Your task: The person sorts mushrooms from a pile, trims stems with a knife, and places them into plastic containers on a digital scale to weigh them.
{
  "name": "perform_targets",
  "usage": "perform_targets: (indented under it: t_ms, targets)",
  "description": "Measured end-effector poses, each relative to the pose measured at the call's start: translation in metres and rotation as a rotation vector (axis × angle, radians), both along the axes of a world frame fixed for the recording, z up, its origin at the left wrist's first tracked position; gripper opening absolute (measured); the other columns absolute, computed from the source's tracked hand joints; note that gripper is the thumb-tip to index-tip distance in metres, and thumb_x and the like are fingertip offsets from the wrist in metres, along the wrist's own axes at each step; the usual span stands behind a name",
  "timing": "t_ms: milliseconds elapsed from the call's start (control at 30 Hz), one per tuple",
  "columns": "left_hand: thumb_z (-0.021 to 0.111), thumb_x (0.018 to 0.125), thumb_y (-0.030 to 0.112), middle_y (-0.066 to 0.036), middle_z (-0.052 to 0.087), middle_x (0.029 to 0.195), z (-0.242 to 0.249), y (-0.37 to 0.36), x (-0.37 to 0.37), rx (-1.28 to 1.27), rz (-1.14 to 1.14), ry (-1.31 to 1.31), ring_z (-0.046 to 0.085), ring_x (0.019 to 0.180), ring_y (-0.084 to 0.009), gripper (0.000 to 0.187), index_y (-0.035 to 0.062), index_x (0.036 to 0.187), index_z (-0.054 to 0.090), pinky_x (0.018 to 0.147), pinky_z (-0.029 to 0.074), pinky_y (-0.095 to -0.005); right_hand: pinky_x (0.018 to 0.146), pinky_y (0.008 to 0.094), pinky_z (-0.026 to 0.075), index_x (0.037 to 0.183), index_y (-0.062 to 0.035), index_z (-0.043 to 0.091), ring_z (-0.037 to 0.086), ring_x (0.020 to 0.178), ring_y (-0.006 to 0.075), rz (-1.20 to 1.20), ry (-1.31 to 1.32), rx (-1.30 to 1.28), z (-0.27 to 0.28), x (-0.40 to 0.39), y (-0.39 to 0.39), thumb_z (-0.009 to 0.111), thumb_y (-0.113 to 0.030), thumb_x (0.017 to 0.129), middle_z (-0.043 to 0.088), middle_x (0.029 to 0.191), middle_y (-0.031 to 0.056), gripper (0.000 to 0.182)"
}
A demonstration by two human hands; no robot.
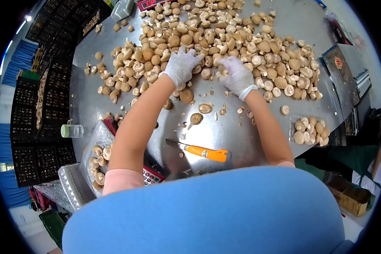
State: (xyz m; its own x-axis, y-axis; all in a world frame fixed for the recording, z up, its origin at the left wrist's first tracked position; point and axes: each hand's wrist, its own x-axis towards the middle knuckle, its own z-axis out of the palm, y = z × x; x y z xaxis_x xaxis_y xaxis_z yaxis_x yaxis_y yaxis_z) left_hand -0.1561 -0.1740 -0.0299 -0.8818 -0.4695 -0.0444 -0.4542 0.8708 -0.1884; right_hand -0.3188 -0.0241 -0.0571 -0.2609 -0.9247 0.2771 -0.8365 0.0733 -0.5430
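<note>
A broad heap of brown-capped shiitake mushrooms (224, 38) covers the far part of the metal table (245, 144). My left hand (181, 67), in a thin whitish glove, lies at the heap's near edge with its fingers spread over the mushrooms. To its right, my gloved right hand (238, 77) is at the same edge, fingers pointing left and smeared by motion; whether it grips a mushroom cannot be made out. Closer to me lie two loose mushrooms (196, 119) and scattered stem bits. An orange utility knife (205, 153) rests nearby, blade pointing left.
At right stands a clear plastic tray (293, 132) filled with mushrooms. More mushrooms (98, 163) sit at left, beside a green-capped bottle (75, 131) and a red scale partly under my left arm. Another red scale (150, 4) stands far back. Black crates (57, 97) line the left.
</note>
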Motion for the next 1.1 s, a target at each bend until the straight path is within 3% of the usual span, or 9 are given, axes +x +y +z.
perform_targets:
  t_ms: [133, 300, 433, 467, 633, 700, 833, 1033, 1100]
  targets:
    - [0.065, 0.074, 0.007, -0.009, 0.058, 0.124, 0.001, -0.007, 0.025, 0.013, 0.032, 0.110, 0.054, 0.113, -0.0387, 0.057, 0.0182, 0.129, 0.059, 0.094, 0.050, -0.0472, 0.090, 0.0391, 0.053, 0.126, -0.0203, 0.064, 0.065, 0.099, 0.0303, -0.110, -0.191, 0.033, 0.014, -0.015, -0.005, 0.072, -0.024, 0.077, 0.062, 0.113, 0.0129, 0.050]
    - [0.073, 0.073, 0.008, -0.015, 0.063, 0.117, 0.023, -0.039, 0.070, 0.173, 0.229, 0.420, 0.057, 0.111, -0.0395, 0.046, 0.0166, 0.118, 0.068, 0.097, 0.050, -0.0423, 0.092, 0.0366, 0.053, 0.128, -0.0164, 0.061, 0.062, 0.107, 0.0262, -0.058, 0.063, -0.036, 0.025, -0.006, -0.033, 0.073, -0.022, 0.078, 0.060, 0.120, 0.0104, 0.052]
    - [0.070, 0.070, 0.007, -0.006, 0.067, 0.104, 0.055, -0.056, 0.117, 0.991, 0.532, 0.882, 0.064, 0.095, -0.0165, 0.052, 0.0048, 0.123, 0.066, 0.083, 0.054, -0.0302, 0.101, 0.0386, 0.049, 0.127, -0.0187, 0.063, 0.056, 0.121, 0.0295, 0.035, 0.050, -0.035, 0.033, 0.021, -0.055, 0.073, -0.023, 0.078, 0.056, 0.130, 0.0109, 0.050]
    - [0.069, 0.077, 0.005, -0.001, 0.065, 0.108, 0.056, -0.071, 0.135, 1.017, 0.569, 0.864, 0.062, 0.092, -0.0070, 0.047, 0.0085, 0.124, 0.066, 0.078, 0.051, -0.0215, 0.104, 0.0387, 0.048, 0.126, -0.0189, 0.064, 0.054, 0.125, 0.0313, 0.056, 0.015, 0.022, 0.039, 0.031, -0.056, 0.073, -0.021, 0.077, 0.055, 0.134, 0.0112, 0.050]
    - [0.070, 0.081, 0.006, -0.003, 0.063, 0.118, 0.110, -0.038, 0.192, 1.123, 0.547, 0.969, 0.063, 0.101, -0.0103, 0.051, 0.0060, 0.131, 0.059, 0.088, 0.052, -0.0242, 0.103, 0.0400, 0.049, 0.131, -0.0213, 0.063, 0.054, 0.126, 0.0303, 0.276, 0.095, 0.074, 0.041, 0.081, -0.074, 0.073, -0.019, 0.078, 0.054, 0.138, 0.0090, 0.054]
    - [0.069, 0.081, 0.008, -0.003, 0.063, 0.118, 0.134, -0.012, 0.215, 1.129, 0.518, 0.927, 0.061, 0.108, -0.0118, 0.051, 0.0048, 0.131, 0.059, 0.095, 0.050, -0.0270, 0.101, 0.0413, 0.051, 0.135, -0.0221, 0.060, 0.055, 0.125, 0.0305, 0.307, 0.190, 0.267, 0.055, 0.108, -0.081, 0.072, -0.017, 0.079, 0.055, 0.138, 0.0084, 0.057]
    - [0.065, 0.080, 0.011, -0.005, 0.063, 0.116, 0.145, 0.028, 0.269, 1.130, 0.620, 0.989, 0.059, 0.107, -0.0125, 0.051, 0.0039, 0.130, 0.060, 0.091, 0.049, -0.0267, 0.097, 0.0432, 0.053, 0.142, -0.0237, 0.052, 0.061, 0.118, 0.0343, 0.309, 0.320, 0.504, 0.042, 0.140, -0.100, 0.071, -0.013, 0.080, 0.052, 0.139, 0.0165, 0.066]
    - [0.067, 0.076, 0.016, -0.005, 0.064, 0.114, 0.140, 0.079, 0.343, 1.134, 0.692, 1.109, 0.060, 0.101, -0.0125, 0.056, 0.0039, 0.131, 0.059, 0.088, 0.048, -0.0257, 0.100, 0.0423, 0.050, 0.141, -0.0285, 0.055, 0.059, 0.122, 0.0307, 0.282, 0.142, 0.398, 0.017, 0.124, -0.093, 0.069, -0.012, 0.080, 0.051, 0.141, 0.0128, 0.065]
    - [0.068, 0.075, 0.017, -0.005, 0.064, 0.113, 0.135, 0.093, 0.360, 1.136, 0.713, 1.149, 0.060, 0.102, -0.0136, 0.058, 0.0040, 0.131, 0.059, 0.089, 0.048, -0.0259, 0.102, 0.0406, 0.050, 0.140, -0.0281, 0.056, 0.058, 0.123, 0.0298, 0.313, 0.080, 0.130, -0.006, 0.115, -0.091, 0.072, -0.016, 0.078, 0.051, 0.140, 0.0109, 0.066]
